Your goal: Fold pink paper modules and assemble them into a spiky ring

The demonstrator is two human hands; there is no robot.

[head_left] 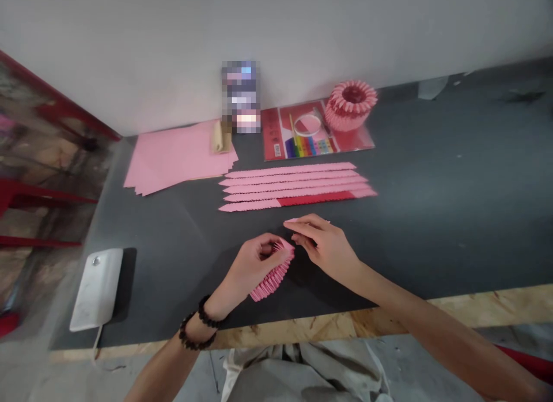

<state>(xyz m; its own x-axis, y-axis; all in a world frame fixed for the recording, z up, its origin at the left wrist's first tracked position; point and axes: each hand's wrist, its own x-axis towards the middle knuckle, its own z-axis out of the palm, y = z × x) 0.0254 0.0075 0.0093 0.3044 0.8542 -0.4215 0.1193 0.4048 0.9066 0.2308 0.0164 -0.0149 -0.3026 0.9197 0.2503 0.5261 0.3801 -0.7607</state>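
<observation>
- The pleated piece [270, 283], pink, is held by the left hand [261, 257] above the near part of the table [432, 229]; it is gripped between thumb and fingers, its upper end showing beside the thumb tip.
- The right hand [325, 242] is held just beside that end, apart from it, with fingers bent and brought near each other. A pink sliver [292, 220] is seen at its fingertips; whether it is pinched or merely lies behind them cannot be told.
- The step in hand is judged to be close fingertip work at the end of the pleated piece.
- For the next move, a steady left grip seems to be called for, with the folds kept unsqueezed and fine placing left to the right fingertips.
- Beyond the hands, pink strips [290, 170] are laid side by side, the nearest bearing a red stretch [317, 199].
- Farther back, pink sheets [173, 157] are stacked at the left, and a ruffled pot [349, 118] is set on a red packet [271, 136].
- A white box [97, 289] is placed near the table's left edge.
</observation>
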